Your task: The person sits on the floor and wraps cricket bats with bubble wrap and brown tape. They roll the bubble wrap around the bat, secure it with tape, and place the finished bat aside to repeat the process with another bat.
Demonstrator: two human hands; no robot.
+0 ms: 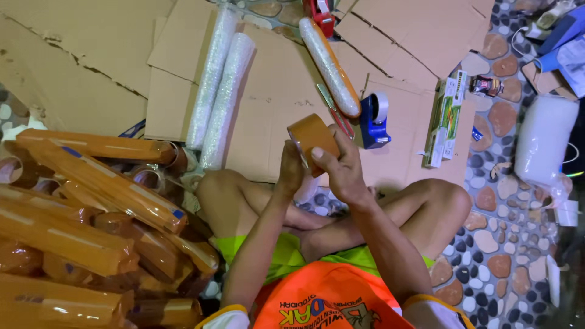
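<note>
Orange shirt (329, 304) nearest, above crossed legs. Right hand (341, 170) and left hand (291, 170) both grip a brown tape roll (312, 137), held up over the cardboard sheet (268, 103). Beyond lie scissors (335, 111), a blue tape dispenser (373, 120) and bubble-wrapped rolls (219, 91).

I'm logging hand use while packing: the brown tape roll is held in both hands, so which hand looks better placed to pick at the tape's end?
Probably the right hand: its thumb lies across the outer face of the brown tape roll, free to pick. The left hand grips the roll's near edge, steadying it.
</note>
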